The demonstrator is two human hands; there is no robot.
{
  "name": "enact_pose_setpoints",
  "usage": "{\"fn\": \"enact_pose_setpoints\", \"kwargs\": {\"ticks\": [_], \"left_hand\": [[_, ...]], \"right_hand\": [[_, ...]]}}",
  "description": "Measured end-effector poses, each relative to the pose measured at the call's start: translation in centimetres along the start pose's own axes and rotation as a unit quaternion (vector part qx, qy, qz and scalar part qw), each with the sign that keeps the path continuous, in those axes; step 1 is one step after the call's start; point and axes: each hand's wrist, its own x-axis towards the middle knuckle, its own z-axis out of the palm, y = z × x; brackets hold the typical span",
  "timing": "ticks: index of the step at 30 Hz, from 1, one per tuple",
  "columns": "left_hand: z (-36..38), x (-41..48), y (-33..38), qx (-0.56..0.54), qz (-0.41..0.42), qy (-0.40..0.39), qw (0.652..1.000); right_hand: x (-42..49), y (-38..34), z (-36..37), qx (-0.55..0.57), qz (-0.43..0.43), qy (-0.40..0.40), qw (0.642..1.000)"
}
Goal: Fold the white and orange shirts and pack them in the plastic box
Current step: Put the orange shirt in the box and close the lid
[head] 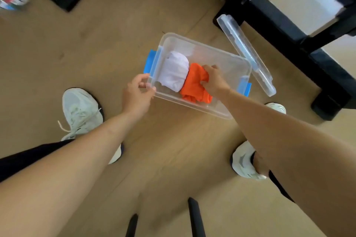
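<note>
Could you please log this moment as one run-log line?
left hand grips plastic box corner | right hand presses orange shirt in beside white shirt | lid off

Clear plastic box [227, 61] with blue latches [245, 87]; plain white folded shirt [174, 72]; plain bright orange shirt [193, 85]; tan wood-grain floor [107, 44]; pale white laced sneakers [81, 110].

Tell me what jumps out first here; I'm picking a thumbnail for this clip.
The orange shirt grabs the eye, bunched in the clear plastic box on the floor, with the right hand gripping it. Beside it lies the white shirt, while the left hand holds the box's near corner. The lid leans behind the box.
</note>
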Motion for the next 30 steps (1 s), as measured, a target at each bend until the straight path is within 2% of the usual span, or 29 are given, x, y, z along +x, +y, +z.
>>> {"fn": "enact_pose_setpoints", "kwargs": {"ticks": [3, 6, 9, 11, 14, 16, 18, 21, 24, 30], "left_hand": [[0.3, 0.1, -0.3, -0.026, -0.006, 0.008, 1.000], [0.5, -0.1, -0.5, -0.027, -0.010, 0.008, 1.000], [0.4, -0.4, -0.4, -0.036, -0.016, 0.003, 0.999], [0.2, -0.5, -0.2, -0.042, -0.017, 0.002, 0.999], [0.2, -0.6, 0.1, -0.044, -0.013, 0.002, 0.999], [0.2, -0.6, 0.2, -0.045, -0.011, 0.002, 0.999], [0.2, -0.5, 0.0, -0.042, -0.012, 0.000, 0.999], [0.2, -0.3, -0.4, -0.039, -0.006, -0.004, 0.999], [0.2, 0.0, -0.7, -0.040, -0.009, -0.010, 0.999], [0.3, 0.3, -0.6, -0.048, -0.019, -0.022, 0.998]], "right_hand": [[-1.4, -0.4, -0.3, -0.084, -0.012, 0.030, 0.996], [-3.9, -1.0, -1.1, -0.119, -0.061, 0.096, 0.986], [-6.5, -1.1, -2.4, -0.076, -0.121, 0.170, 0.975], [-7.7, -0.8, -3.5, -0.053, -0.154, 0.247, 0.955], [-8.6, -0.1, -5.7, -0.052, -0.121, 0.324, 0.937], [-8.4, 0.8, -7.2, -0.056, -0.048, 0.316, 0.946], [-7.7, 2.3, -8.0, -0.051, 0.013, 0.255, 0.965], [-7.1, 3.7, -8.7, 0.016, 0.046, 0.172, 0.984], [-6.9, 4.1, -10.1, 0.100, 0.060, 0.175, 0.978], [-7.3, 3.9, -11.1, 0.100, 0.046, 0.192, 0.975]]}}
